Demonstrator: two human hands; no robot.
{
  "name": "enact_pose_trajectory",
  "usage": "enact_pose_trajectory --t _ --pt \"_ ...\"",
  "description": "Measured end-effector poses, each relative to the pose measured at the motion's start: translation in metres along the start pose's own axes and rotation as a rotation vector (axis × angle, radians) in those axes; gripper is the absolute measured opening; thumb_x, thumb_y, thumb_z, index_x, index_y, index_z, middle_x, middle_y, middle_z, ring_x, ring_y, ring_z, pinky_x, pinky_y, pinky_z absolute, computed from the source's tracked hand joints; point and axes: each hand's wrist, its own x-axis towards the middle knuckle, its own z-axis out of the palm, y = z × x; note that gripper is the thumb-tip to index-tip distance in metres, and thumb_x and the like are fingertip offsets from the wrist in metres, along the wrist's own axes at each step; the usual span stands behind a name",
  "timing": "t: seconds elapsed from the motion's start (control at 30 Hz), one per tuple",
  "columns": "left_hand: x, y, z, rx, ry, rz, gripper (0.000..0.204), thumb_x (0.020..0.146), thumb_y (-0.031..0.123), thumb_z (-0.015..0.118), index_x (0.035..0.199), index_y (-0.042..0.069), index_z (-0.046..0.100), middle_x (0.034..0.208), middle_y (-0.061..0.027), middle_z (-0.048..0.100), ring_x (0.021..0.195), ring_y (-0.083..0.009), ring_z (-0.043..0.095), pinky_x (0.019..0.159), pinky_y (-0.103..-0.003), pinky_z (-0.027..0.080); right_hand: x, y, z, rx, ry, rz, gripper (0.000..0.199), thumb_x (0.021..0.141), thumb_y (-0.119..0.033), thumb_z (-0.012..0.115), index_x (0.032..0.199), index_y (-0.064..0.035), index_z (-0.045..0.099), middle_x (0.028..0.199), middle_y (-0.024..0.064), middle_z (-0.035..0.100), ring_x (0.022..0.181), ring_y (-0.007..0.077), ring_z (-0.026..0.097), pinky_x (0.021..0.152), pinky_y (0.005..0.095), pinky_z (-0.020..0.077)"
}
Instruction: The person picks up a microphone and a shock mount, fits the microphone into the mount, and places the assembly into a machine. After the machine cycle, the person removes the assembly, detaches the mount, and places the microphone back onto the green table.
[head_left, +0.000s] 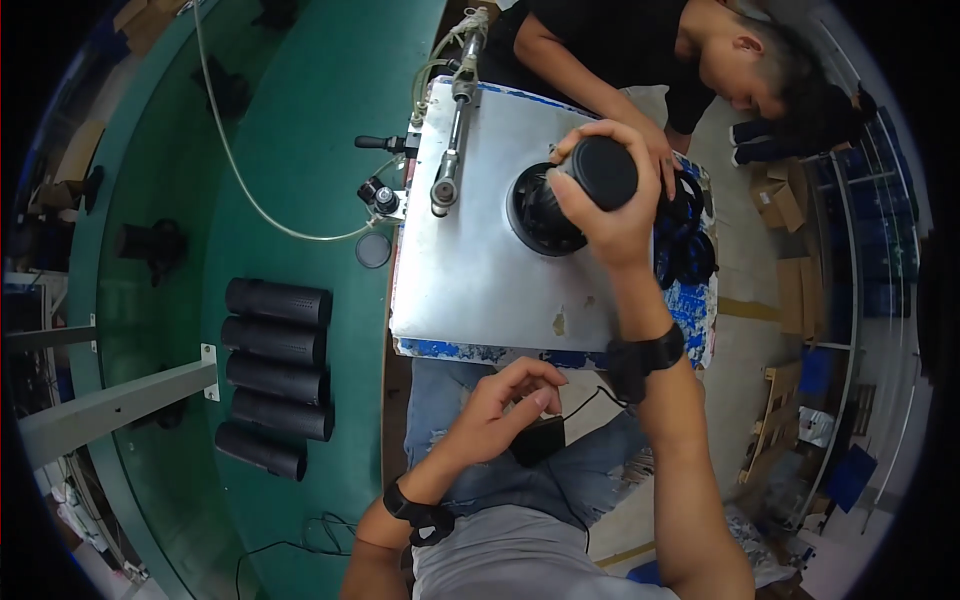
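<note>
My right hand [612,205] grips a black cylinder [603,172] by its capped end, holding it over a round black socket [540,212] set in a grey metal work plate [480,270]. My left hand [505,405] rests on my lap below the plate's near edge, fingers curled onto a small black box [540,440] with a cable. Both wrists wear black bands.
Several black perforated tubes [275,375] lie side by side on the green table [320,130] to the left. A metal rod with hoses [452,130] lies along the plate. Another person [640,50] leans in from the far side, a hand near the socket. Cardboard boxes stand at right.
</note>
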Motion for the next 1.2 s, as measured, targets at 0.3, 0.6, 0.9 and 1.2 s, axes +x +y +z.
enact_pose_trajectory --t 0.3,0.6,0.9,1.2 --pt "-0.004 0.003 -0.013 -0.009 -0.080 0.059 0.023 0.089 0.005 0.050 0.112 0.000 0.054 0.097 -0.0069 0.060 0.091 -0.0142 0.058 0.083 -0.028 0.044 0.009 0.018 -0.020 0.318 -0.191 0.158 0.042 0.070 -0.012 0.071 0.106 -0.0014 0.050 0.089 0.0093 0.058 0.088 0.0191 0.057 0.086 0.0334 0.0460" --pt "-0.010 0.063 -0.041 -0.076 0.246 0.334 0.016 0.089 0.003 0.051 0.103 -0.003 0.056 0.088 -0.0100 0.061 0.081 -0.0148 0.058 0.076 -0.028 0.046 -0.006 0.006 0.012 -0.137 0.215 0.019 0.037 0.076 0.001 0.067 0.108 0.0001 0.049 0.090 0.0107 0.059 0.084 0.0165 0.057 0.082 0.0299 0.0474" --pt "0.086 0.143 -0.126 0.509 0.577 0.611 0.019 0.087 0.013 0.056 0.098 -0.002 0.060 0.087 -0.0062 0.064 0.076 -0.0094 0.056 0.071 -0.024 0.044 0.012 0.035 -0.024 0.434 -0.241 0.081 0.042 0.069 -0.010 0.071 0.104 -0.0008 0.050 0.084 0.0110 0.060 0.081 0.0182 0.059 0.080 0.0321 0.0493" --pt "0.157 0.128 -0.208 1.501 0.852 0.386 0.045 0.083 0.036 0.051 0.109 0.001 0.064 0.106 -0.0171 0.066 0.101 -0.0375 0.061 0.091 -0.046 0.045 -0.002 0.020 -0.001 0.172 0.039 -0.025 0.033 0.073 -0.001 0.066 0.103 0.0015 0.053 0.086 0.0099 0.064 0.080 0.0138 0.061 0.076 0.0270 0.0504"
